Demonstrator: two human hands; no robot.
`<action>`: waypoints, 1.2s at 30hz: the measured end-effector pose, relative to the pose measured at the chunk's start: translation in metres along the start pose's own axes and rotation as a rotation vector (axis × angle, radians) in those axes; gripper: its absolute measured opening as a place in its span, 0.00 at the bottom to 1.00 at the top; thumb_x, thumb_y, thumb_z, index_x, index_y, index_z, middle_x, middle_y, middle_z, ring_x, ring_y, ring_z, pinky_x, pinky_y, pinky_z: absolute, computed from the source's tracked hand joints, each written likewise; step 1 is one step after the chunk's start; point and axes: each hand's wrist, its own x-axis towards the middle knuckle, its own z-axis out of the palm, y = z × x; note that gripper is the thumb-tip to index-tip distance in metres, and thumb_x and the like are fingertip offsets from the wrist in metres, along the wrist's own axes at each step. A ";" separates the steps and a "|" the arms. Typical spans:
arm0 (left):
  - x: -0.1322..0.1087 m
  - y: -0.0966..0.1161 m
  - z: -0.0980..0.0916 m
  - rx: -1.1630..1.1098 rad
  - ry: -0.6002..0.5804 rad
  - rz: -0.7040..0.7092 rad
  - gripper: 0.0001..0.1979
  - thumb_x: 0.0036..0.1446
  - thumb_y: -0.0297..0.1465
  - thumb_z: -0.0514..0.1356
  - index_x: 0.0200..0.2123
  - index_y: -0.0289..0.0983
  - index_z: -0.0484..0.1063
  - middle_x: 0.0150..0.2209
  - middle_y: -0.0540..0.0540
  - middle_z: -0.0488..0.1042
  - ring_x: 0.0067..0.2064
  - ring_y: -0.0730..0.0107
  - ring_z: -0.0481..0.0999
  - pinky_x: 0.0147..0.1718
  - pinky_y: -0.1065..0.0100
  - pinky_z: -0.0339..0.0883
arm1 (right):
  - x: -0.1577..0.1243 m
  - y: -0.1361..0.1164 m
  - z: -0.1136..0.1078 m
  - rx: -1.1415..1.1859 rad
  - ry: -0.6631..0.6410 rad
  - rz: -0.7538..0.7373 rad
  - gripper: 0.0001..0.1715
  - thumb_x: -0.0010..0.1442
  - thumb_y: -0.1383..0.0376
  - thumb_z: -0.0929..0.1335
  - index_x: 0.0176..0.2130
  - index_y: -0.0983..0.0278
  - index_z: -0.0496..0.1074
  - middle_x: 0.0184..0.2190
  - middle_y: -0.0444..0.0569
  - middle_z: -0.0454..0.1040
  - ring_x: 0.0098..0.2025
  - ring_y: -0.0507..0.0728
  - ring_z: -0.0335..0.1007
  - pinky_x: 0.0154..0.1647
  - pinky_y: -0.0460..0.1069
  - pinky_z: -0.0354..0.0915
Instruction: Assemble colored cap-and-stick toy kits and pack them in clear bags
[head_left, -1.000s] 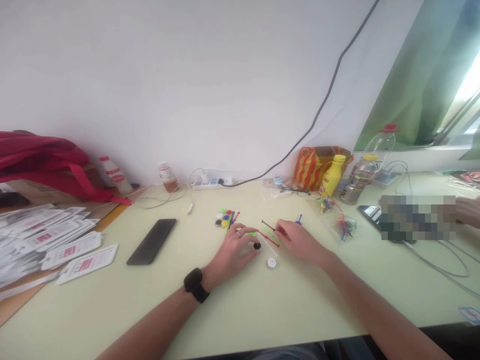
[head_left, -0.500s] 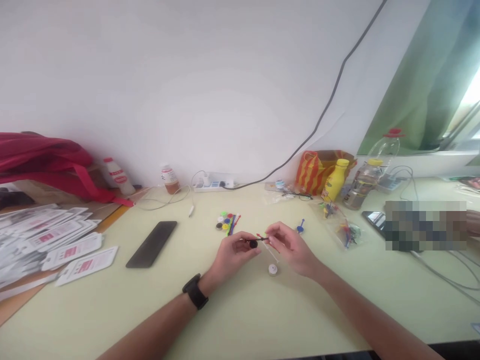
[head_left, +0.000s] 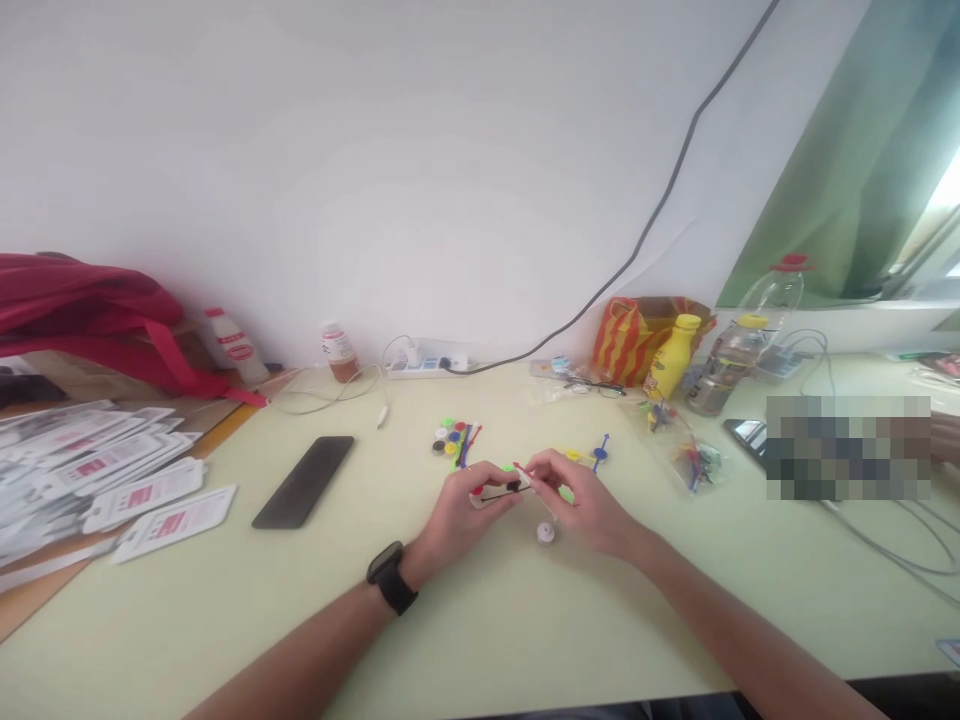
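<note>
Behind the white plastic disc (head_left: 545, 532), left hand (head_left: 465, 510) and right hand (head_left: 581, 500) pinch a thin black round-headed plastic stick (head_left: 512, 487), probably light, bendy, best held near its head.

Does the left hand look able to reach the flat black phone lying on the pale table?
Probably yes. Only bare pale table lies between the left hand and the flat black phone. But that hand is busy pinching a small black round piece.

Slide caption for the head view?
Left hand pinches a small black piece, right hand meeting it, over a green table.
</note>
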 end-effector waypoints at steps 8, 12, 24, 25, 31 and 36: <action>-0.001 0.011 -0.005 0.040 -0.103 0.116 0.08 0.65 0.36 0.65 0.42 0.38 0.78 0.40 0.43 0.80 0.40 0.63 0.80 0.44 0.61 0.75 | 0.002 -0.002 -0.003 0.134 -0.040 0.058 0.16 0.71 0.51 0.65 0.49 0.60 0.69 0.40 0.49 0.74 0.43 0.57 0.71 0.45 0.52 0.69; 0.000 0.017 -0.005 -0.200 -0.174 0.025 0.09 0.67 0.37 0.64 0.44 0.37 0.78 0.49 0.39 0.79 0.50 0.59 0.80 0.52 0.58 0.75 | 0.004 0.001 -0.002 0.187 -0.035 0.063 0.17 0.71 0.50 0.65 0.49 0.60 0.68 0.43 0.50 0.74 0.45 0.57 0.71 0.48 0.53 0.70; 0.006 0.004 -0.004 -0.478 -0.046 -0.181 0.15 0.54 0.36 0.74 0.39 0.35 0.78 0.41 0.42 0.81 0.43 0.62 0.82 0.48 0.60 0.79 | -0.005 -0.004 -0.004 -0.060 0.160 -0.082 0.26 0.73 0.53 0.62 0.65 0.55 0.60 0.39 0.48 0.70 0.37 0.57 0.68 0.42 0.53 0.68; 0.006 0.004 -0.005 -0.483 -0.049 -0.185 0.15 0.54 0.36 0.75 0.39 0.35 0.78 0.41 0.42 0.82 0.43 0.62 0.82 0.48 0.59 0.79 | -0.005 -0.003 -0.004 -0.051 0.153 -0.074 0.25 0.73 0.52 0.62 0.65 0.55 0.61 0.39 0.48 0.70 0.36 0.56 0.67 0.42 0.53 0.68; 0.005 0.008 -0.004 -0.488 -0.045 -0.206 0.16 0.51 0.37 0.76 0.37 0.35 0.77 0.40 0.42 0.83 0.42 0.61 0.83 0.47 0.59 0.80 | -0.002 0.000 -0.011 0.039 -0.118 0.104 0.38 0.74 0.45 0.55 0.19 0.61 0.57 0.18 0.43 0.57 0.23 0.52 0.54 0.28 0.50 0.60; 0.006 0.006 -0.005 -0.478 -0.036 -0.180 0.15 0.51 0.36 0.76 0.36 0.35 0.77 0.38 0.43 0.83 0.39 0.63 0.83 0.44 0.61 0.78 | 0.001 -0.006 -0.008 0.154 -0.015 0.062 0.21 0.68 0.46 0.67 0.37 0.60 0.67 0.31 0.45 0.71 0.34 0.54 0.67 0.36 0.50 0.66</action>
